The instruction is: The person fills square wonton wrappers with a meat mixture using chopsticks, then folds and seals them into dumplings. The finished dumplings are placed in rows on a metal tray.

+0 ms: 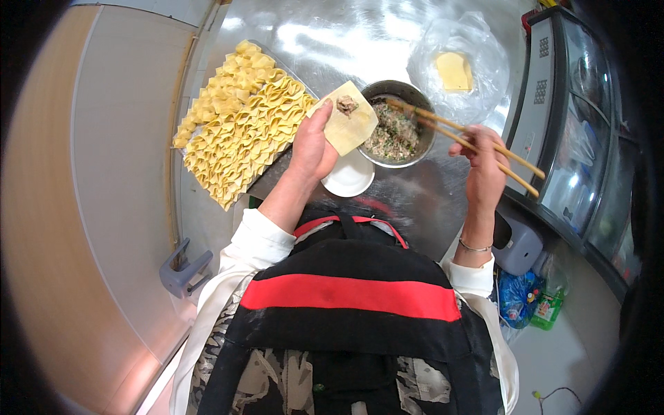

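Note:
My left hand [313, 142] holds a square yellow dough wrapper [353, 127], the thumb pressing its left edge. A small lump of minced filling [346, 105] lies on the upper part of that wrapper. In my right hand [482, 155] is a pair of wooden chopsticks [451, 124], slightly blurred. Their tips are over a steel pot [425, 150] of minced filling [391, 135] flecked with green. A white bowl [348, 176] sits below the wrapper, partly covered by it. To the left, a tray [270, 171] carries many folded yellow dumplings [244, 129] in tight rows.
Across the steel table [321, 31], a clear plastic bag [482, 57] holds a stack of yellow wrappers [454, 71]. A glass-doored cabinet [565, 119] borders the right side. Below stand a grey plastic stool [184, 270] at left and a green bottle [547, 308] at right.

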`<state>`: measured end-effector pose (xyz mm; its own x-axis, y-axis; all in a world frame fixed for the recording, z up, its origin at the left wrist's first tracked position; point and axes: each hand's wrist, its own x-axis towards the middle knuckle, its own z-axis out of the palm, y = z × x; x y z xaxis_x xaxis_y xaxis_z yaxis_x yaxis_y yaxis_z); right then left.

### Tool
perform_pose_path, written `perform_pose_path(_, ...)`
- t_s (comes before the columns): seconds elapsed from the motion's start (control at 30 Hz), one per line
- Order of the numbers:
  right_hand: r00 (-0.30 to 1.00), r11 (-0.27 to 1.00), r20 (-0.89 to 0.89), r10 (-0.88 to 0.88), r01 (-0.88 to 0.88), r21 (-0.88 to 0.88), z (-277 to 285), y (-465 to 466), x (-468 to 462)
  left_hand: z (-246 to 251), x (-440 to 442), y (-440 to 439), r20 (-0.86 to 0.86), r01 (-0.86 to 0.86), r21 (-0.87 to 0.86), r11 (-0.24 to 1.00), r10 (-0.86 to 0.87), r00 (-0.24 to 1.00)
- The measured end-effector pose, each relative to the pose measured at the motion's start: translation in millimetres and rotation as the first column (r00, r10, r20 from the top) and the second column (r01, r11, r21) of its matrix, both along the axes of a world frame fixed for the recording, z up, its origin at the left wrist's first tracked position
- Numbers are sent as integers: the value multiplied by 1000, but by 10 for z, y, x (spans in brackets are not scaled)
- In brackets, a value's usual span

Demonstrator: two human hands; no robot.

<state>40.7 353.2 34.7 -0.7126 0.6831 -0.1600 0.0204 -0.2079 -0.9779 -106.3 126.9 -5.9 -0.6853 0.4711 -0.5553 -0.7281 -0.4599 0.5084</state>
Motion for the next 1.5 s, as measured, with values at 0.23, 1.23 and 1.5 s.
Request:
perform_pose_path(0.23, 932, 979, 311, 186, -202, 19, -297, -229, -360, 163, 194, -129, 95, 68, 53, 996, -73, 993)
perform_pose_path(1.23, 862, 616, -8, 506, -355, 703, 201, -1165, -99, 479, 728, -417, -116, 326, -69, 943, -332, 936)
perform_pose_path(1.5, 842, 525, 53, 537, -383, 760, 162, -1134, -101, 476, 656, -528, -65, 326, 92, 941, -321, 945)
